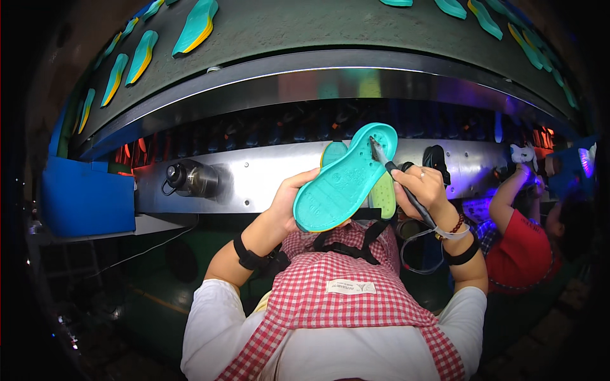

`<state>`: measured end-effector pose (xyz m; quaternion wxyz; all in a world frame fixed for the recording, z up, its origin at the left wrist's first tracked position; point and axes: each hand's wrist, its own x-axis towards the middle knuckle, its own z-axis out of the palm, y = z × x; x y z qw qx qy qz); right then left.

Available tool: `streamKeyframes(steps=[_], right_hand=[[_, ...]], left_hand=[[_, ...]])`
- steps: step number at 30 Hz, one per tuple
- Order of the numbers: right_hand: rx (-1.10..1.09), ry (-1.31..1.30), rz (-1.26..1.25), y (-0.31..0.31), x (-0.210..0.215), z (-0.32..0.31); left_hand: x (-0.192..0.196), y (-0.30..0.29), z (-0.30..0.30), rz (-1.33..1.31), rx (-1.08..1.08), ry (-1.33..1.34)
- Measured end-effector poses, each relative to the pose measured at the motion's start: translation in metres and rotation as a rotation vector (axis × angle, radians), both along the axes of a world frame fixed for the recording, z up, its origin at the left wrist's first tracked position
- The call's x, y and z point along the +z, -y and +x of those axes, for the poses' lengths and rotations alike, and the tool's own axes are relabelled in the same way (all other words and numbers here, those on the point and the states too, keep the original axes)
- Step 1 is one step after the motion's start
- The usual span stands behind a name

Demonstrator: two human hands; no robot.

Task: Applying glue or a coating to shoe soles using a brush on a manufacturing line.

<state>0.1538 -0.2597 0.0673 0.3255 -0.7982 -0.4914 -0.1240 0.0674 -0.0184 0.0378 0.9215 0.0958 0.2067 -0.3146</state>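
Note:
In my left hand (286,202) is a turquoise shoe sole (337,190) with a thin yellow lower edge, tilted so its recessed inner face shows. The fingers wrap its lower left side, and part of them is hidden behind it. My right hand (424,189) is closed round a slim black-handled brush (410,195). Its pale bristle end meets the small holes at the sole's upper end. A clear loop hangs at my right wrist. Behind the sole, another turquoise sole (334,152) and a yellow-green sole (384,198) are partly hidden.
A metal ledge (267,166) runs across in front of me, with a dark bottle (190,178) on its left and a black shoe-like item (436,162) on its right. Beyond lies a conveyor belt (267,38) with several soles. A person in red (524,247) works at the right.

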Motion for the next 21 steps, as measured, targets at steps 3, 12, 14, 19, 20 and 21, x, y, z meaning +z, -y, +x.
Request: streamKeyframes(steps=[3,12,14,19,20,21], right_hand=[[0.067,0.083,0.018,-0.004,0.016,-0.011],[0.193,0.307,-0.204,-0.012,0.021,-0.035],[0.191,0.334,-0.193,-0.012,0.020,-0.035],[0.194,0.353,-0.186,-0.011,0.019,-0.035],[0.194,0.353,-0.186,-0.011,0.019,-0.035],[0.195,0.353,-0.188,-0.011,0.019,-0.035]], left_hand=[[-0.002,-0.002,0.003,-0.055,0.036,0.053],[-0.003,0.000,0.013,-0.179,0.131,0.128],[-0.002,0.000,0.014,-0.176,0.133,0.152],[-0.004,0.000,0.016,-0.122,0.141,0.170],[-0.004,0.000,0.016,-0.122,0.141,0.170],[-0.003,0.000,0.016,-0.139,0.138,0.174]])
